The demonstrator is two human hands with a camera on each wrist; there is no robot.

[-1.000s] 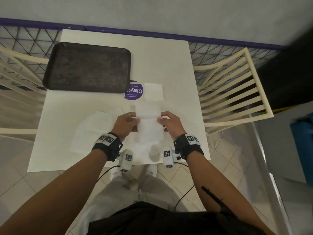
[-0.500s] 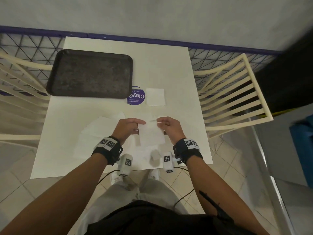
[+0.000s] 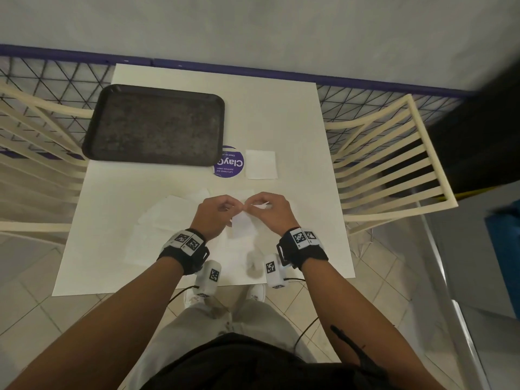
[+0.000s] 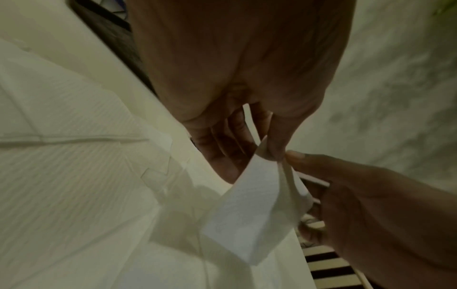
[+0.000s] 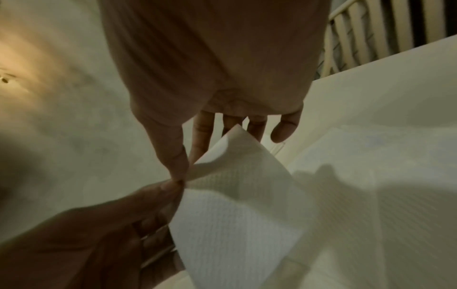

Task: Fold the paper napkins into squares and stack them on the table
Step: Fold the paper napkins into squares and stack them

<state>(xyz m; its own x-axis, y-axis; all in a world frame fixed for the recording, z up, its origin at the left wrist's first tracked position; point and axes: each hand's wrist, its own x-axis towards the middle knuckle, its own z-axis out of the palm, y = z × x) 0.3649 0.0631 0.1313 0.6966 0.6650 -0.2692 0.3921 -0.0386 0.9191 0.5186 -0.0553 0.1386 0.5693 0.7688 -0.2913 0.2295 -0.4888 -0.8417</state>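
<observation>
Item: napkin (image 3: 244, 220), nearer you than the folded square (image 3: 261, 164) on the table (image 3: 281, 114). Your left hand (image 3: 213, 218) and right hand (image 3: 267, 211), apart a second ago, now pinch its corners together; second fold closing.

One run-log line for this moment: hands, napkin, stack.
left hand: pinches napkin | right hand: pinches napkin | napkin: mid-fold, above table | folded napkin: beside sticker | unfolded napkins: waiting
</observation>
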